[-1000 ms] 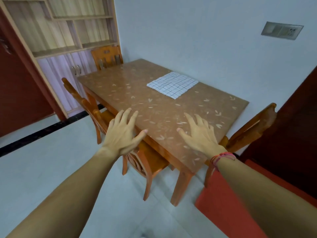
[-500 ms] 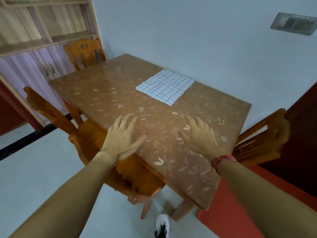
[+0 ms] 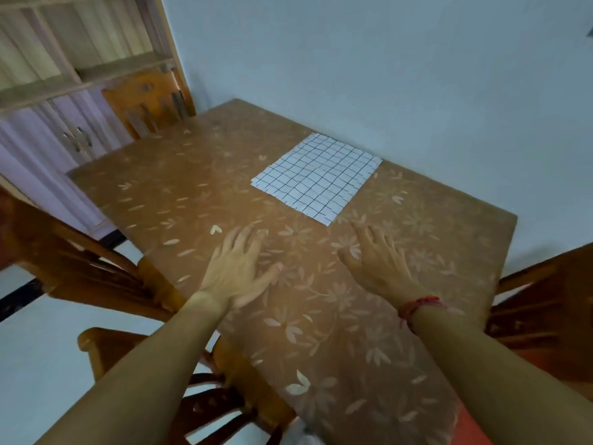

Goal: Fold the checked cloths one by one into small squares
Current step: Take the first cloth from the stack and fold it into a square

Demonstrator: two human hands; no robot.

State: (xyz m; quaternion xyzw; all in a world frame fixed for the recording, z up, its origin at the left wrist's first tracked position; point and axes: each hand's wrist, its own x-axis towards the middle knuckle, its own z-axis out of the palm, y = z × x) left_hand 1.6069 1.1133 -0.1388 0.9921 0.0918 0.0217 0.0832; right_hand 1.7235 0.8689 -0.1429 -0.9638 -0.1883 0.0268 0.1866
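A brown flower-patterned table (image 3: 321, 316) against a pale wall, ringed by three wooden chairs. One checked cloth (image 3: 316, 181) lies flat on its far side, nothing over it. The left hand (image 3: 237, 271) and right hand (image 3: 378, 261), fingers spread and empty, hover short of the cloth.

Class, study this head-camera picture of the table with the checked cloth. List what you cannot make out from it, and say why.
- Checked cloth, head view: lies flat; whether it is one cloth or a stack cannot be told from above.
- Left hand and right hand: both spread open; touching or hovering over the table is unclear, motion blur.
- Chair on the right: cut off by the frame edge.
- Cupboard handles: blurred.
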